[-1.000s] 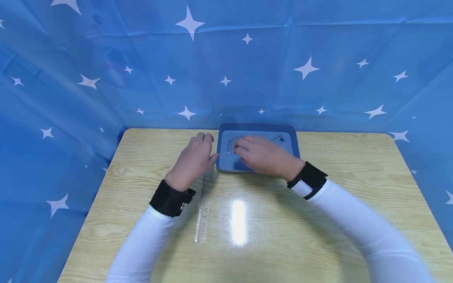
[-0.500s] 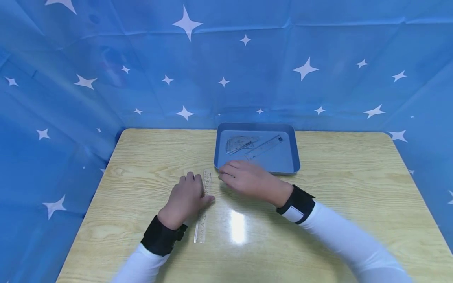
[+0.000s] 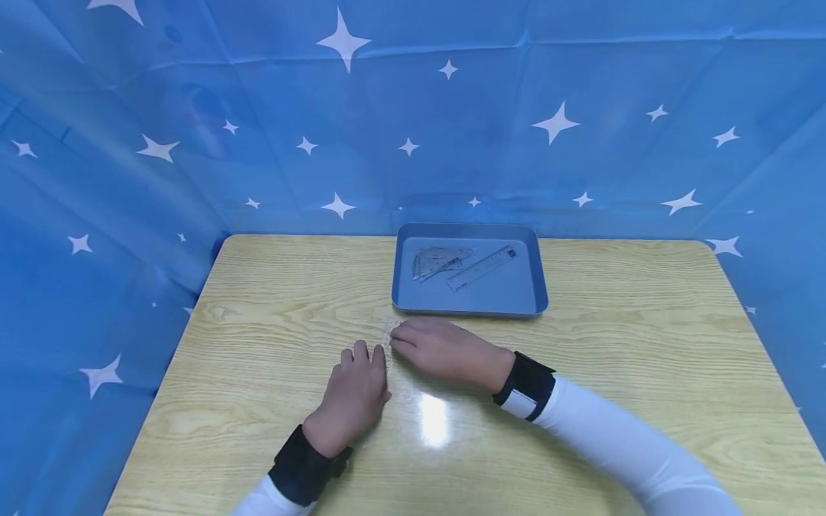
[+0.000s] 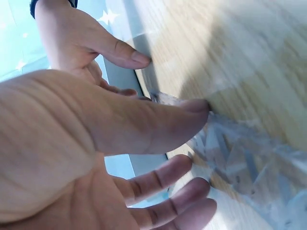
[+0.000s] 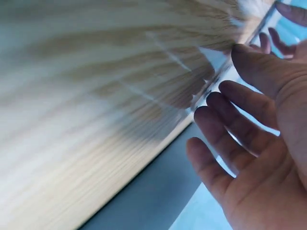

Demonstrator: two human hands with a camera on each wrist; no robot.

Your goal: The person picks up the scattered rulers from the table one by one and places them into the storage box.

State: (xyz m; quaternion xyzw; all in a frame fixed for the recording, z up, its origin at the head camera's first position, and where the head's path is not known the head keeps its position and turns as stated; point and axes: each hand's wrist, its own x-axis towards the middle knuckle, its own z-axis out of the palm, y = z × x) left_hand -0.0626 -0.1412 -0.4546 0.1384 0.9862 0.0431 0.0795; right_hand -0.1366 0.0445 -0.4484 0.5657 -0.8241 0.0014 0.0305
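A clear plastic ruler (image 3: 389, 328) lies lengthwise between the two hands, mostly covered by them. The left hand (image 3: 353, 393) grips its nearer part, thumb on one edge and fingers on the other. Cut-out triangles show in the ruler (image 4: 249, 167) in the left wrist view. At the far end, just in front of the tray, the right hand (image 3: 445, 349) pinches the ruler between thumb and fingertips. In the right wrist view the ruler (image 5: 204, 91) is seen almost edge-on.
A blue tray (image 3: 464, 312) stands at the table's back edge. Inside it lie another clear ruler (image 3: 482, 268) and some overlapping clear drawing pieces (image 3: 442, 261). A starry blue curtain (image 3: 413, 107) hangs behind the wooden table (image 3: 613, 322).
The right hand has come out of the tray toward me and onto the ruler's far end. The left hand has drawn back along the ruler. The ruler has shifted slightly to the right.
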